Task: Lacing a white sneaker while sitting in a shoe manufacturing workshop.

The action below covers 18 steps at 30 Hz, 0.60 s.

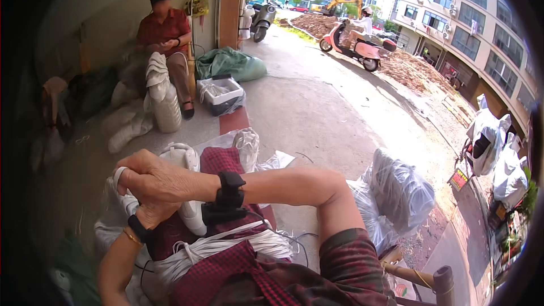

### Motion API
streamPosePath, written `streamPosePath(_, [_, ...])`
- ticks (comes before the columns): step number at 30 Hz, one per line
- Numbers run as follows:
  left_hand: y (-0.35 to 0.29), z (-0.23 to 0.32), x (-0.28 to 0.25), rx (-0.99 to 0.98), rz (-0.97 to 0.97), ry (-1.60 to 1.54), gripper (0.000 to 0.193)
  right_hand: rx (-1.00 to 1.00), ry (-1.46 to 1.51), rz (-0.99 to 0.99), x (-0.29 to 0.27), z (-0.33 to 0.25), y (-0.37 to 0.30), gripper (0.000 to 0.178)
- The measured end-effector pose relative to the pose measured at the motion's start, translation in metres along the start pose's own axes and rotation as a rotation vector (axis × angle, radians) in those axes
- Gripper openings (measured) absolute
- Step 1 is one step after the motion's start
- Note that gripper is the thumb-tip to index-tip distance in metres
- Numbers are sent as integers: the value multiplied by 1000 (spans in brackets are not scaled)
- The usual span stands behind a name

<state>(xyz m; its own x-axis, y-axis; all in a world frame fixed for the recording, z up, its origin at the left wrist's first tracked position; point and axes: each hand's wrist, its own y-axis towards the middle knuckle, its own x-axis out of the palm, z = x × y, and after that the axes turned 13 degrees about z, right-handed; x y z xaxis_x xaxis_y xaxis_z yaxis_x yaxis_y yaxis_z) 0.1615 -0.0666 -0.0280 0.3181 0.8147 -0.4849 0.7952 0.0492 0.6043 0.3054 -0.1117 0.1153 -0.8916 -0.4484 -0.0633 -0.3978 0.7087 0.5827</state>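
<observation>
White lace (117, 179) looks pinched in the right hand (152, 177), mid-pull perhaps; steady tension seems needed next. Left hand (156, 213), just below: grip hidden.

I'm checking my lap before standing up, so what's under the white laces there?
Dark red checked cloth shows around the white laces; whatever lies directly beneath the pile is covered.

From my remote place, I see an open-fronted workshop: white cords (212, 249), white bundles (168, 107) and a green sack (232, 65), with a pink scooter (368, 50) outside.
</observation>
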Motion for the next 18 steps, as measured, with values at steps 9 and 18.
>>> streamPosePath(9, [-118, -28, 9, -1699, 238, -976, 34, 47, 413, 661, -127, -10, -10, 19])
streamPosePath(18, [-318, -168, 25, -2032, 768, -1294, 39, -94, 404, 1234, -297, 10, -109, 13])
